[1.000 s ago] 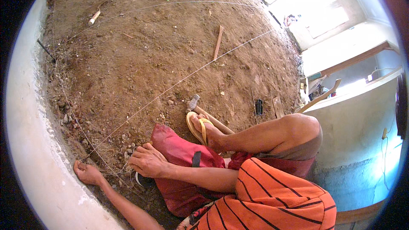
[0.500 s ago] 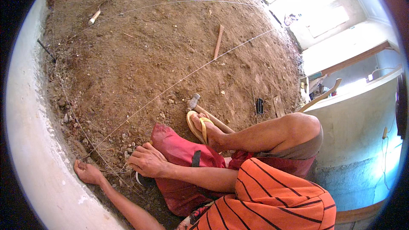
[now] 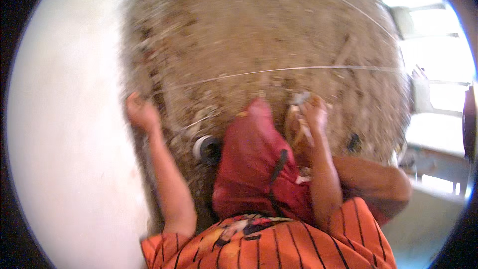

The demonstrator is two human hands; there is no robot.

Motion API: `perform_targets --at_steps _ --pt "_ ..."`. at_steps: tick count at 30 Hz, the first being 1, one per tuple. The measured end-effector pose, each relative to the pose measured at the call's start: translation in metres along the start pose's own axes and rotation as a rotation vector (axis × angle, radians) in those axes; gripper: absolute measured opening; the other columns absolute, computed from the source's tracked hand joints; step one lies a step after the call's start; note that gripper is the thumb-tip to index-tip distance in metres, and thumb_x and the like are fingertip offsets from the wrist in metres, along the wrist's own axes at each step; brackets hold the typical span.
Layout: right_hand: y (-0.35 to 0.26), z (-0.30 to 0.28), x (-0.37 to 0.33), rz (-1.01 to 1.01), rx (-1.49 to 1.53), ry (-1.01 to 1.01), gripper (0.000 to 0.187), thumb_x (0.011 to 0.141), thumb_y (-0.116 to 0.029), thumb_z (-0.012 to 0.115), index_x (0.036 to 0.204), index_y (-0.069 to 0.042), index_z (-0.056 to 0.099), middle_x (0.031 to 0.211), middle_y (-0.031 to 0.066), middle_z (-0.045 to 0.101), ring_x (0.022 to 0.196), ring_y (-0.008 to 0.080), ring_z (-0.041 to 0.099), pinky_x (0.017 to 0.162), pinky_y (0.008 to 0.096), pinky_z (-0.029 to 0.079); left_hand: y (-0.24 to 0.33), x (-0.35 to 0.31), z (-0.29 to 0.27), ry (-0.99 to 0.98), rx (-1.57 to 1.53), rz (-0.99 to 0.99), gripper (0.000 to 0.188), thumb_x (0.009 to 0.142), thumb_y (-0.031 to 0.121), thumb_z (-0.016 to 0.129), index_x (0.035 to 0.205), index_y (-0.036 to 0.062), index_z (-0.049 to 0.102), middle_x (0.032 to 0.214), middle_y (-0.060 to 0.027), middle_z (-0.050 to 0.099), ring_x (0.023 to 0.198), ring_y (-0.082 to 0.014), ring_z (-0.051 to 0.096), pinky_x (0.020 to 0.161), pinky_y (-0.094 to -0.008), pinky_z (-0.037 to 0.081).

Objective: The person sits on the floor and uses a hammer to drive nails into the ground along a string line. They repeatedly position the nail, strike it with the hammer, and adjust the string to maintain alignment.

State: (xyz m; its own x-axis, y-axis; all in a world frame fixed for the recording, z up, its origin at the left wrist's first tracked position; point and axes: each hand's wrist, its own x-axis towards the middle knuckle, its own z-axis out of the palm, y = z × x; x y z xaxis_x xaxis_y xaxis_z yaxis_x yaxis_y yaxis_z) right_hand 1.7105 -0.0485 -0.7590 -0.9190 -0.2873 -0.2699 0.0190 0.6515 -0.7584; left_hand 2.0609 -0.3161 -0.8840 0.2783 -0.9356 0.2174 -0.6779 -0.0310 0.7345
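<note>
At the foot of the white wall [image 3: 74, 119], my left hand [image 3: 142, 113] is closed, fingers curled; what it holds, if anything, is hidden. In front of my sandalled foot, my right hand [image 3: 316, 113] is closed around a hammer close to its grey head [image 3: 300, 98]; motion blurs the grip. A thin pale string [image 3: 279, 69] stretches across the dirt from near the left hand toward the far right. Between my left arm and my red-clothed leg [image 3: 254, 159] sits a round white-and-dark object [image 3: 205, 149], perhaps a spool.
Rough brown dirt [image 3: 239, 30] covers the floor, with small stones along the wall. A second string [image 3: 343, 2] crosses farther off. A small black object [image 3: 354, 143] lies right of my foot. Bright openings [image 3: 438, 55] and a low ledge stand at the right.
My right hand has left the string near the left hand and moved right, taking hold of the hammer. The left hand stays by the wall. The head view has turned.
</note>
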Motion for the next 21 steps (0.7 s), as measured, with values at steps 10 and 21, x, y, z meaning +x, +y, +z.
perform_targets --at_steps 10,21 --pt "0.089 -0.046 -0.011 -0.201 -0.224 -0.381 0.032 0.09 -0.03 0.045 0.103 -0.005 0.06 0.098 0.0098 0.062 0.088 0.0202 0.057 0.077 0.0342 0.046 0.018 -0.006 -0.016 0.08 -0.128 -0.146 0.021 0.086 0.017 0.052 0.094 0.0001 0.063 0.089 -0.0192 0.065 0.084 -0.0339 0.062 0.076 -0.04 0.047" --pt "0.089 -0.068 0.028 -0.178 -0.783 -0.088 0.038 0.085 -0.033 0.051 0.11 -0.005 0.057 0.098 0.0149 0.06 0.087 0.026 0.055 0.079 0.0373 0.043 0.036 -0.007 -0.025 0.059 -0.106 -0.137 0.019 0.086 0.015 0.052 0.093 0.0013 0.062 0.09 -0.0198 0.064 0.086 -0.0361 0.061 0.076 -0.0399 0.047"
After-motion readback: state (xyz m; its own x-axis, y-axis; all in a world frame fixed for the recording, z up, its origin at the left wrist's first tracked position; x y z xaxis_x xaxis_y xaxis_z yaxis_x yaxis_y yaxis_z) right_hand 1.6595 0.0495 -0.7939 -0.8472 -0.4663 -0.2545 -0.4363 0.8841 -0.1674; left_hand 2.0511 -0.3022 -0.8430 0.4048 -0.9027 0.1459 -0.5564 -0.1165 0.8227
